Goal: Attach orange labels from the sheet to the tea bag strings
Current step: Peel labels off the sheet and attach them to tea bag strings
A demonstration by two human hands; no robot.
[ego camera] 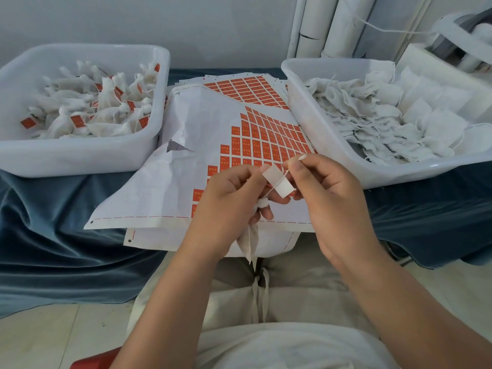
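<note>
A peeled label shows its white back between my two hands, with the tea bag's thin string lying across it. My left hand pinches the label's left end and grips the knotted top of a white tea bag, which hangs down below that hand. My right hand pinches the string and the label's right side. Under both hands lies the label sheet, partly stripped, with several orange labels left on its right half.
A white tub at the left holds tea bags with orange labels on. A white tub at the right holds unlabelled bags. Further label sheets lie behind. Blue cloth covers the table. White rolls stand at the back right.
</note>
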